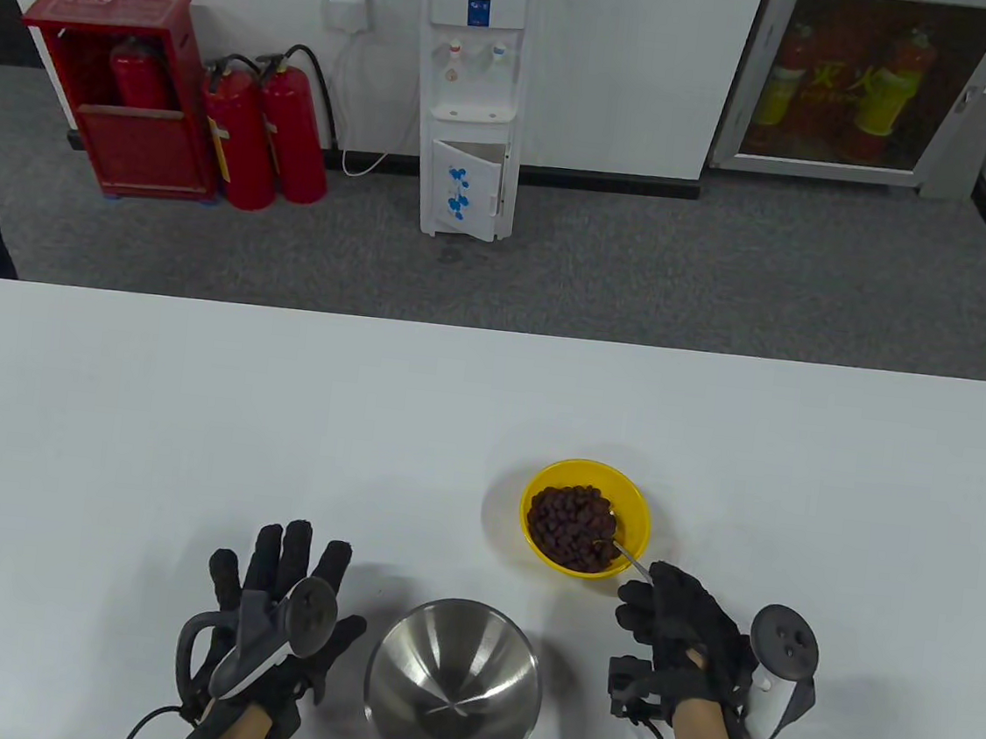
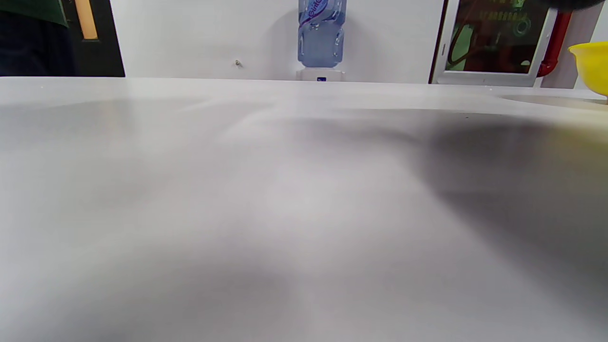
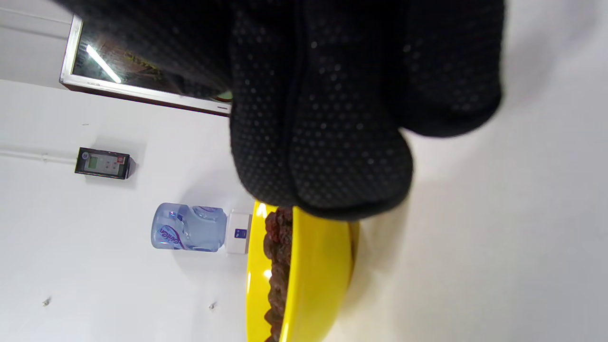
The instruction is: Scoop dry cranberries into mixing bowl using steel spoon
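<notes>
Table view: my right hand point(image 1: 678, 622) pinches the steel spoon point(image 1: 625, 558) handle, tip buried in dry cranberries point(image 1: 573, 526) in the yellow bowl point(image 1: 639, 508) at one o'clock of the mixing bowl point(image 1: 453, 687); left hand point(image 1: 279, 607) splayed flat. Left wrist view: bare table point(image 2: 285, 213) only. Right wrist view: fingers point(image 3: 323, 142) clenched over the bowl rim (spoon hidden). Cranberries look light, sticky; I'd grip the thin, slick handle at its end.

White tabletop point(image 1: 189, 408) fills lower frame. Yellow bowl point(image 1: 635, 509) right of centre; steel mixing bowl point(image 1: 453, 687) at bottom centre. Left hand point(image 1: 278, 615) apparently rests flat, lower left.

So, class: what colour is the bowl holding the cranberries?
Yellow bowl; clearest in the table view.
</notes>
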